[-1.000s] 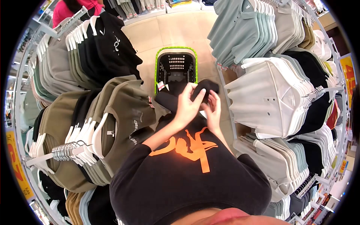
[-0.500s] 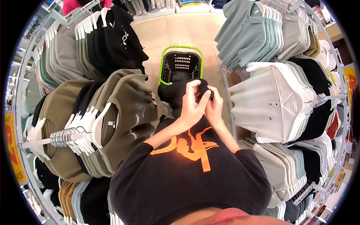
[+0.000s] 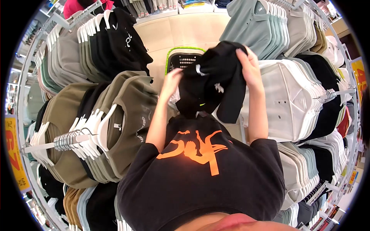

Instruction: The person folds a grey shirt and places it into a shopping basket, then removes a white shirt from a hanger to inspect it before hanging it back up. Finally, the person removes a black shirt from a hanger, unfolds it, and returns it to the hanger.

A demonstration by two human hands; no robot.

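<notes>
A black T-shirt (image 3: 219,77) with small white prints hangs spread and partly folded between my hands, in front of my chest. My right hand (image 3: 250,67) grips its upper right edge, thumb on the near side. At the left edge of the cloth, my left hand (image 3: 172,81) has its fingers closed on the fabric, slightly blurred. Behind the shirt stands a black shopping basket (image 3: 186,57) with a green rim, on the floor. The shirt covers most of the basket's right and near side, so its contents are hidden.
Olive shirts (image 3: 131,104) on white hangers line the rack at left, with black shirts (image 3: 121,46) beyond. On the right rack hang white polo shirts (image 3: 281,100) and pale blue-green shirts (image 3: 250,29). A tiled floor aisle (image 3: 181,32) runs between them.
The bunched black shirt has been lifted and spread out. My hands, close together before, have moved apart, the right one up and to the right, the left one to the left.
</notes>
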